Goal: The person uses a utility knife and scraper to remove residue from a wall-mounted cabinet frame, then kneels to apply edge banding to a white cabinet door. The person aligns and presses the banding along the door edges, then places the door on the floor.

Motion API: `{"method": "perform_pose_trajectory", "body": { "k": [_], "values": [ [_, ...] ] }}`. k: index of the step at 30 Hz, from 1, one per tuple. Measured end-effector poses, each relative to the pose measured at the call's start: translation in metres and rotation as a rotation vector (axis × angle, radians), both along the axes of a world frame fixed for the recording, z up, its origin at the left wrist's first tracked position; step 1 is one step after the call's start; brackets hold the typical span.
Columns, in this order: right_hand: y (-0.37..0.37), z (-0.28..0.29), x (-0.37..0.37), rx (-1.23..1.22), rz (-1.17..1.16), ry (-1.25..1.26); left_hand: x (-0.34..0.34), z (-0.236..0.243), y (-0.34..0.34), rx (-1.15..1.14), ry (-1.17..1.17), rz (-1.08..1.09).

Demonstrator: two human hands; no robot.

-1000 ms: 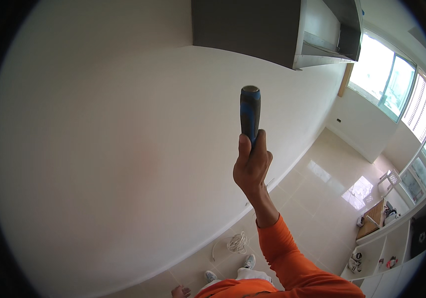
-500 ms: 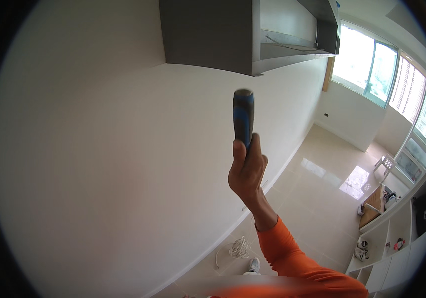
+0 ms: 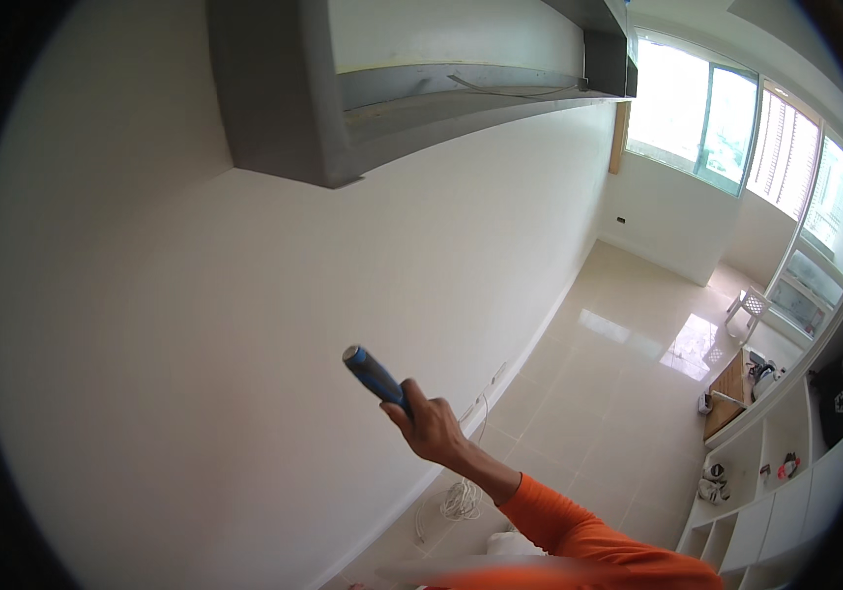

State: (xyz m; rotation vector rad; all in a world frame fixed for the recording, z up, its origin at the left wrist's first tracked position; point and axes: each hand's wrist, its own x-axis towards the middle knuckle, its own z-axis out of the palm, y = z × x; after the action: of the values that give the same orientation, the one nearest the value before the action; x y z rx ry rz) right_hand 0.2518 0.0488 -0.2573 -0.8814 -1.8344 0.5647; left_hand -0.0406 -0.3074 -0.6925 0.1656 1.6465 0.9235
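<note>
My right hand is closed around a blue-and-black tool handle, thumb and fingers wrapped about its lower end. The handle points up and to the left, with a grey cap at its free end. Whatever part of the tool lies beyond my grip is hidden, so I cannot tell its kind. Behind it is the pale wall. An orange sleeve covers my right forearm. My left hand is out of the picture.
A grey open shelf unit juts from the wall above. On the tiled floor lies a coiled white cable near the wall. White shelves with shoes stand at the right, a small white stool farther back, below windows.
My right hand has moved down and left with the tool handle, which has tipped from upright to leaning left. The view has shifted, so the shelf unit sits farther left.
</note>
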Motion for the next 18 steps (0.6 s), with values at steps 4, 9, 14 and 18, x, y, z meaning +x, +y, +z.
{"method": "perform_pose_trajectory", "body": {
  "k": [4, 9, 14, 18],
  "values": [
    [0.002, -0.141, 0.071, -0.54, 0.189, -0.255, 0.067, 0.047, 0.121, 0.086, 0.179, -0.14],
    [-0.004, -0.303, 0.218, -1.252, 0.084, -0.171, 0.234, 0.29, 0.313, 0.911, 0.663, -0.363],
    [0.001, -0.421, 0.398, -1.076, -0.136, -0.321, 0.369, 0.61, 0.409, 1.577, 1.776, -0.288],
    [0.032, -0.452, 0.537, -0.934, -0.43, -0.334, 0.427, 0.737, 0.488, 1.29, 2.446, 0.043]
  ]
}}
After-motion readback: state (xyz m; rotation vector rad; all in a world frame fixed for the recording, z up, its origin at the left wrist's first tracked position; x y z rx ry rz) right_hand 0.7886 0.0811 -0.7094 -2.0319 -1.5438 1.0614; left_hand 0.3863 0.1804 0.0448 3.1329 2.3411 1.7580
